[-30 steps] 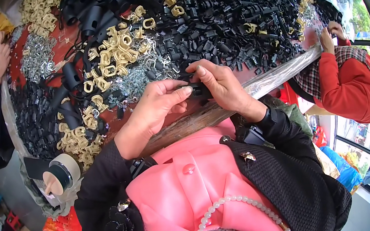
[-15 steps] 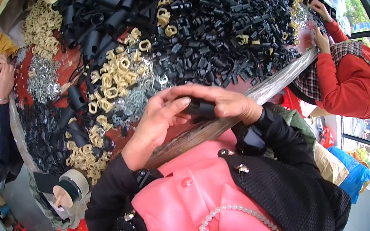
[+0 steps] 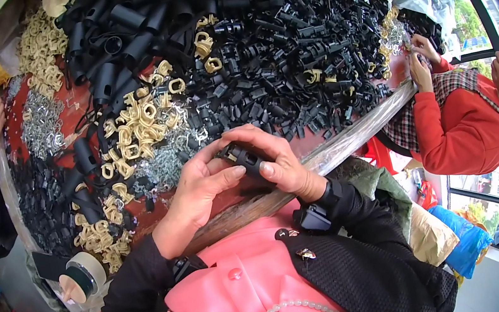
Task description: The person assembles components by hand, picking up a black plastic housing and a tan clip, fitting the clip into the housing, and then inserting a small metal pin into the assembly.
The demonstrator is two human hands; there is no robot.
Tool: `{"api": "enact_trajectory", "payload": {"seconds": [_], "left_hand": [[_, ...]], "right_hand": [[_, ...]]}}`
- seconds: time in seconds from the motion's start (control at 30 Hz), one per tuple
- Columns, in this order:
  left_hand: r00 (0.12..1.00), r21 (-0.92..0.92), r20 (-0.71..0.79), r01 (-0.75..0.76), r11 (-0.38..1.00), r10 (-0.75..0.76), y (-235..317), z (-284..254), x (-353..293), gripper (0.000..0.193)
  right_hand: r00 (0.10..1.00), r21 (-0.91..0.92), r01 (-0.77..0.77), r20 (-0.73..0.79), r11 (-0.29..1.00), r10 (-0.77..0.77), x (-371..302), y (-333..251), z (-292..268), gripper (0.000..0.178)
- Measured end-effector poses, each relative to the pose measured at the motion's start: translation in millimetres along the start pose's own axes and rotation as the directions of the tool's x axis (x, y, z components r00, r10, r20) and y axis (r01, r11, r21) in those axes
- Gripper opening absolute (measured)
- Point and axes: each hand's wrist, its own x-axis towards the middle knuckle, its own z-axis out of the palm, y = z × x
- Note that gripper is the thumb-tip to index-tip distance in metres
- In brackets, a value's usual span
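Honestly, left hand (image 3: 196, 186) and right hand (image 3: 286, 167) grip that black tube (image 3: 248, 159); slippage could drop it toward six o'clock.

The black tubular part (image 3: 246, 158) is held between the left grip (image 3: 195, 186) and the right grip (image 3: 283, 165). Its long axis slants from far left to near right. A small pale detail shows at the far-left end; the body is partly covered.

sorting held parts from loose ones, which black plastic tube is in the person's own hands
The black plastic tube with a side opening, held between the left hand and right hand; the piled black plastic tubes beyond lie loose.
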Motion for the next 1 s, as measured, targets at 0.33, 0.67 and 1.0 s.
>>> {"api": "enact_trajectory", "payload": {"seconds": [0.33, 0.67, 1.0], "left_hand": [[0.999, -0.073, -0.044, -0.015, 0.997, 0.012, -1, 4, 10, 0.043], [0.998, -0.077, -0.057, -0.037, 0.996, 0.033, -3, 5, 3, 0.05], [0.923, 0.368, 0.121, -0.384, 0.847, 0.366, 7, 17, -13, 0.054]], "right_hand": [[0.995, -0.099, 0.055, -0.079, 0.994, -0.063, 0, 4, -7, 0.062], [0.986, -0.277, 0.162, 0.074, 0.947, -0.147, 2, 0, -1, 0.055], [0.991, -0.47, 0.129, 0.022, 0.873, -0.134, -5, -12, 9, 0.081]]}}
